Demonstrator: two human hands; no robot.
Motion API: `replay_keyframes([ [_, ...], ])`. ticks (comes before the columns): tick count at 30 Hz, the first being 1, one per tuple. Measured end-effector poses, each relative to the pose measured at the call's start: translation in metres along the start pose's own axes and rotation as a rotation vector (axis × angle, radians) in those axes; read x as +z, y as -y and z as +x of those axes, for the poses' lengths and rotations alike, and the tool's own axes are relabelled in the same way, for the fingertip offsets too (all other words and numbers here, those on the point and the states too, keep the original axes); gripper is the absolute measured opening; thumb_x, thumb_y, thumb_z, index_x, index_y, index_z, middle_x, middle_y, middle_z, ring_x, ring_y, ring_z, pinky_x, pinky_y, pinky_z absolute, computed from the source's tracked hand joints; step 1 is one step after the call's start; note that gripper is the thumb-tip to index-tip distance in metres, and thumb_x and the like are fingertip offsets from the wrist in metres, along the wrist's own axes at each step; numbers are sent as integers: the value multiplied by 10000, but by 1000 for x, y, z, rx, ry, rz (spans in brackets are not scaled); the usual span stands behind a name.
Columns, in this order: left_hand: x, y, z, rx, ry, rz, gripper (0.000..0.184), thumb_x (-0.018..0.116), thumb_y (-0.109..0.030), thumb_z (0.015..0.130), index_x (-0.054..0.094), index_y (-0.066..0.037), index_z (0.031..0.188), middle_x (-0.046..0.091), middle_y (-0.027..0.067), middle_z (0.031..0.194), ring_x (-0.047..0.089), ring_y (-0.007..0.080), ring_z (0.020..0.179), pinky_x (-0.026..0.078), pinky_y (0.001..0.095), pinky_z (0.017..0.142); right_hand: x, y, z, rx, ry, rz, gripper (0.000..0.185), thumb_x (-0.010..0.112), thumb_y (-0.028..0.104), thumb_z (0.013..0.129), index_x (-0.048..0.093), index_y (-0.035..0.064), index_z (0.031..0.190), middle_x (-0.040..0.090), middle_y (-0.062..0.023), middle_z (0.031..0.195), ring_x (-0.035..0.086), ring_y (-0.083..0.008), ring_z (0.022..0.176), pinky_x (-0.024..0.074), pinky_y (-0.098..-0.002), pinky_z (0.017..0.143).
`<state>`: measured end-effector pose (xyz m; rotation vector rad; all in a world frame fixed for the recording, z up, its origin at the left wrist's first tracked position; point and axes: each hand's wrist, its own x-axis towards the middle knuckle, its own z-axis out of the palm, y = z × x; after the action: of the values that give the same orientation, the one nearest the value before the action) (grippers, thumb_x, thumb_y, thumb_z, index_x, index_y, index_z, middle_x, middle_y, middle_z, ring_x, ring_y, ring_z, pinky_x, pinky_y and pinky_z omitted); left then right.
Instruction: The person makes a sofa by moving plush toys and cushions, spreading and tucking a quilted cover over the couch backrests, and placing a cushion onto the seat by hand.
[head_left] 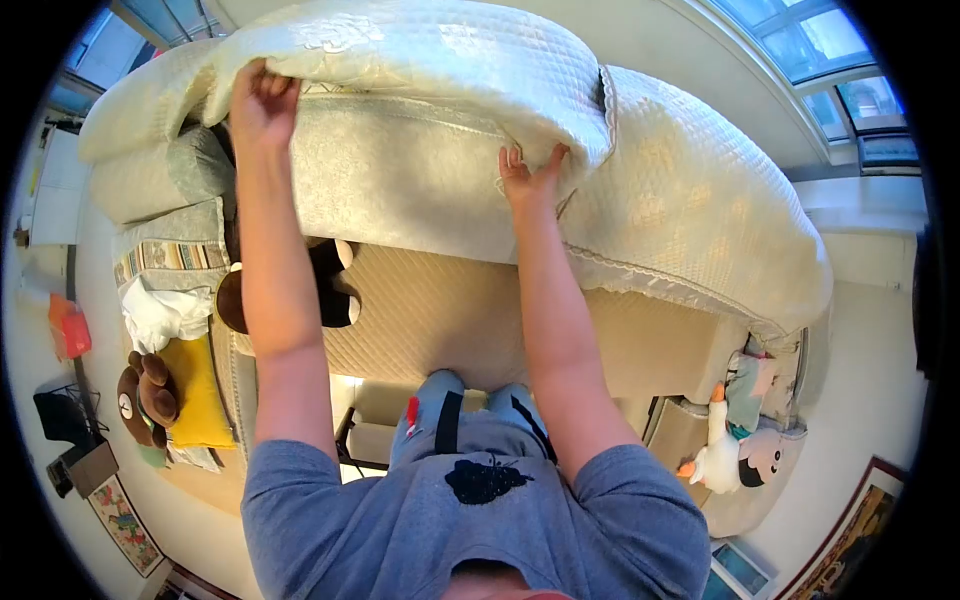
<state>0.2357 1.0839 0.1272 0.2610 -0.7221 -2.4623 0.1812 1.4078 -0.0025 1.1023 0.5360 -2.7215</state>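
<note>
A cream quilted sofa cover (430, 50) with a lace-trimmed edge drapes over the long backrest of the sofa. My left hand (266, 105) reaches far forward, its fingers closed on the cover's front edge. At a corner of the same cover, beside a seam with lace trim, my right hand (530, 178) grips the edge, some of its fingers partly hidden by the cloth. Between my hands the lifted edge leaves the pale grey back cushion (400, 165) bare. Below it lies the tan quilted seat (430, 300).
A second quilted cover (690, 190) hangs over the backrest at right. A dark plush toy (335, 285) sits behind my left forearm. At left are a yellow cushion (200, 390) and a brown plush bear (147, 398); at right, a white plush toy (718, 455). The sofa seat meets my legs.
</note>
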Motion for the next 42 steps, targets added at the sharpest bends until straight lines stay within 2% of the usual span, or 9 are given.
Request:
replay_keyframes([
  [2,-3,-14,-29,-29,-220,241,127,601,-129,752,556,-49,839,519,30,716,459,125,610,425,317,780,-9,-7,3,-13,-90,11,764,536,531,754,156,196,1325,166,-20,1352,269,-227,1192,343,-395,936],
  [5,-44,-10,-63,-49,-326,405,343,628,-156,744,523,-44,1051,540,76,1027,510,178,890,403,330,827,-54,-15,25,-175,-230,-86,727,539,601,705,299,195,1259,311,-53,1209,398,-217,889,385,-407,856],
  [11,-77,20,-114,-403,-310,57,469,546,-155,780,386,-23,1200,447,118,1209,429,279,1101,305,440,965,-102,8,36,-131,-28,-113,704,410,633,757,274,202,1297,273,-30,1327,289,-234,1189,292,-410,950],
  [15,-67,18,-113,-441,-283,-175,434,523,-151,788,401,-11,1181,472,127,1184,439,277,1096,308,427,970,-101,22,52,-115,161,29,700,479,567,765,259,177,1303,263,-49,1332,311,-244,1181,299,-428,948],
  [18,-58,5,-106,-441,-236,-224,414,511,-134,798,405,-2,1176,481,131,1174,435,274,1105,307,423,976,-95,28,54,-281,-147,18,688,559,458,769,252,154,1304,267,-56,1329,358,-257,1150,329,-451,913],
  [24,-60,-5,-108,-453,-238,-94,411,522,-142,813,401,3,1177,452,135,1209,426,281,1116,315,461,965,-132,48,61,-276,-66,-572,668,653,296,716,327,86,1260,392,-86,1250,420,-257,1072,386,-436,831],
  [31,-68,-9,-125,-148,-449,337,280,546,-159,822,509,-18,1061,566,97,1012,545,196,921,436,334,801,-122,147,-40,-720,5,-1266,463,562,41,645,447,-5,1091,548,-121,922,537,-194,786,443,-323,701],
  [36,-92,33,-160,-68,-545,705,231,594,-185,795,532,-61,979,562,-7,743,535,102,567,396,232,414,-169,213,-68,-402,24,-1361,495,561,29,632,439,-19,1109,557,-112,933,543,-194,812,451,-304,728],
  [42,-221,97,-117,-231,-537,787,162,584,-196,804,510,-81,892,558,5,782,532,123,640,442,259,538,-197,164,-8,-476,78,-1404,452,563,118,756,404,-8,1160,519,-128,1065,510,-220,943,419,-326,814],
])
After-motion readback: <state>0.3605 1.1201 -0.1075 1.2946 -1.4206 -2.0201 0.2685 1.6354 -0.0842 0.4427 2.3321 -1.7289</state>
